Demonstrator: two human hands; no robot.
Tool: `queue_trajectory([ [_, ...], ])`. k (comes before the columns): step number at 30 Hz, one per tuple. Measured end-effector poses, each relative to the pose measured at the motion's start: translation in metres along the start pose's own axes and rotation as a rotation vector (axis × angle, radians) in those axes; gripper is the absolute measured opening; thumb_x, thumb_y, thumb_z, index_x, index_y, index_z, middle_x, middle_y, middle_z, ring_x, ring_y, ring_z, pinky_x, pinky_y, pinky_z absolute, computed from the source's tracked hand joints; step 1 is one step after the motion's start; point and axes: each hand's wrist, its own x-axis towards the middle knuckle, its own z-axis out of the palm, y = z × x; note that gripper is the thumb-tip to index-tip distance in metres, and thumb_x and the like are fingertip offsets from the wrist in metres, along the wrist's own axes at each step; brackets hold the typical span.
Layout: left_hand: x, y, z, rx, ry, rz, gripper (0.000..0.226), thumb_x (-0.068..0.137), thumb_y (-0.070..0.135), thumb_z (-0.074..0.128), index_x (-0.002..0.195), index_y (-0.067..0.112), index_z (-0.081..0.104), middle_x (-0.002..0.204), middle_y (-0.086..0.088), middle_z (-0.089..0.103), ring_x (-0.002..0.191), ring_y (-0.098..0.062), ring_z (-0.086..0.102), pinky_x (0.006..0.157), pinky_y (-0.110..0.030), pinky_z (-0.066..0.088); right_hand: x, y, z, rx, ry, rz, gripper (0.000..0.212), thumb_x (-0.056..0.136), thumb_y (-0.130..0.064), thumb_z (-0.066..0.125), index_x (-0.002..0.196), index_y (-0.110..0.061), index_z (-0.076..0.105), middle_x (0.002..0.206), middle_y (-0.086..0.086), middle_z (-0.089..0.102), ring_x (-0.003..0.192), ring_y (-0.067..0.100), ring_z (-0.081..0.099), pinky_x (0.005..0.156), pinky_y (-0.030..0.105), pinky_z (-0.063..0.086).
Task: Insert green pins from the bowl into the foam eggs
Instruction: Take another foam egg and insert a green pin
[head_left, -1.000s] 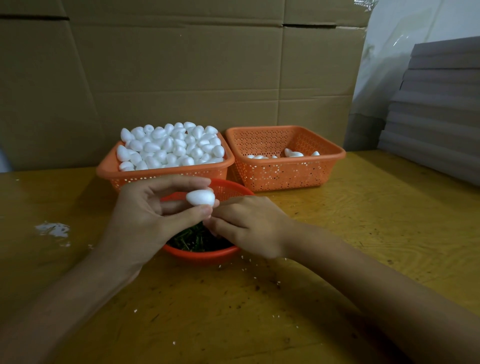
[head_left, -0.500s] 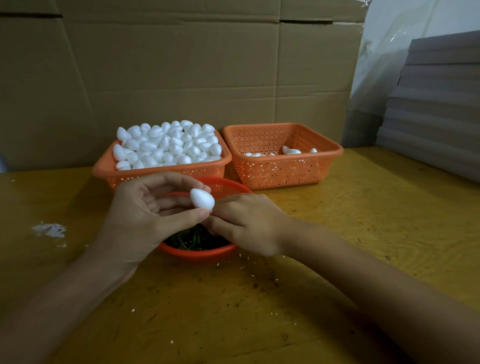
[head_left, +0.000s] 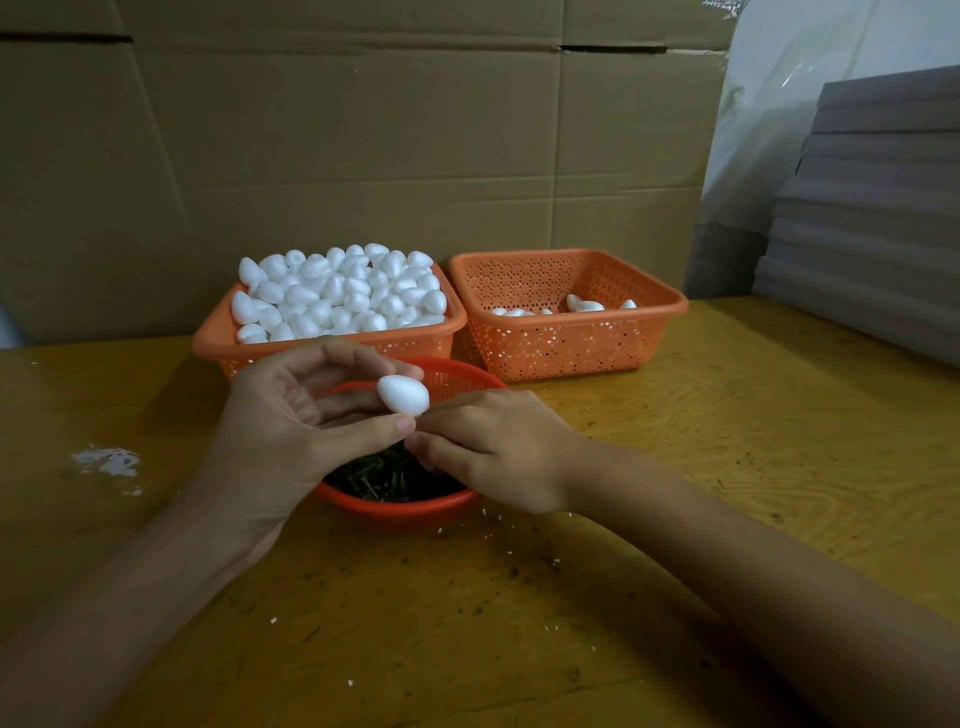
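My left hand (head_left: 291, 426) pinches a white foam egg (head_left: 403, 395) between thumb and fingers, just above the round orange bowl (head_left: 400, 506) of green pins (head_left: 387, 475). Fingers curled, my right hand (head_left: 493, 447) reaches its fingertips to the underside of the egg; whatever they pinch is hidden, so a pin cannot be made out. An orange basket (head_left: 218, 343) behind the bowl is heaped with foam eggs (head_left: 337, 293). A second orange basket (head_left: 566, 343) to its right holds several eggs (head_left: 582, 305).
The work sits on a yellow wooden table (head_left: 675, 467) dotted with foam crumbs and dark specks. A white smear (head_left: 106, 461) marks the left side. Cardboard sheets (head_left: 363, 156) wall off the back, and grey boards (head_left: 872, 218) are stacked at the right.
The egg has turned in my left hand, its narrow end now pointing up and left. Both hands stay over the bowl, the right fingertips still at the egg.
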Motion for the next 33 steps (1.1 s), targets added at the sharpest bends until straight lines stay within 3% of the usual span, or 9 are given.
queue_trajectory([
  [8, 0.0001, -0.0009, 0.0002, -0.013, 0.001, 0.001, 0.034, 0.061, 0.013, 0.09, 0.09, 0.022, 0.073, 0.111, -0.014, 0.079, 0.105, -0.032, 0.078, 0.082, -0.029, 0.062, 0.0002, 0.0005, -0.0001, 0.009, -0.002, 0.001, 0.033, 0.111, -0.038, 0.039, 0.1, -0.021, 0.065, 0.101, -0.005, 0.069, 0.094, 0.015, 0.059, 0.077, 0.043, 0.047],
  [13, -0.0007, -0.0019, -0.0007, 0.033, -0.028, 0.019, 0.04, 0.064, 0.001, 0.095, 0.091, 0.02, 0.072, 0.112, -0.013, 0.079, 0.106, -0.032, 0.077, 0.083, -0.031, 0.063, -0.0003, 0.0007, 0.0004, 0.003, 0.0, 0.0, 0.033, 0.111, -0.038, 0.04, 0.105, -0.02, 0.067, 0.104, -0.003, 0.069, 0.096, 0.017, 0.06, 0.075, 0.041, 0.044],
  [18, -0.0012, -0.0007, 0.0003, 0.038, -0.021, 0.008, 0.037, 0.061, 0.01, 0.095, 0.09, 0.02, 0.073, 0.111, -0.013, 0.079, 0.106, -0.032, 0.077, 0.082, -0.033, 0.064, -0.0003, 0.0009, 0.0007, 0.02, 0.01, -0.005, 0.031, 0.111, -0.037, 0.042, 0.109, -0.022, 0.069, 0.105, -0.001, 0.07, 0.097, 0.017, 0.059, 0.071, 0.038, 0.038],
  [23, -0.0016, 0.0003, 0.0018, 0.055, -0.026, 0.016, 0.042, 0.057, 0.011, 0.101, 0.088, 0.02, 0.073, 0.11, -0.012, 0.08, 0.105, -0.031, 0.077, 0.082, -0.032, 0.064, -0.0002, 0.0005, 0.0008, 0.014, -0.002, 0.005, 0.032, 0.11, -0.037, 0.041, 0.107, -0.02, 0.068, 0.105, 0.0, 0.07, 0.097, 0.02, 0.06, 0.074, 0.04, 0.043],
  [33, -0.0017, -0.0022, 0.0023, 0.095, -0.056, 0.041, 0.029, 0.062, 0.004, 0.086, 0.085, 0.008, 0.07, 0.107, -0.011, 0.08, 0.104, -0.026, 0.078, 0.08, -0.027, 0.063, 0.0, -0.0006, -0.0005, -0.024, -0.026, 0.03, 0.037, 0.109, -0.036, 0.041, 0.104, -0.012, 0.068, 0.104, 0.002, 0.068, 0.094, 0.02, 0.059, 0.076, 0.042, 0.043],
])
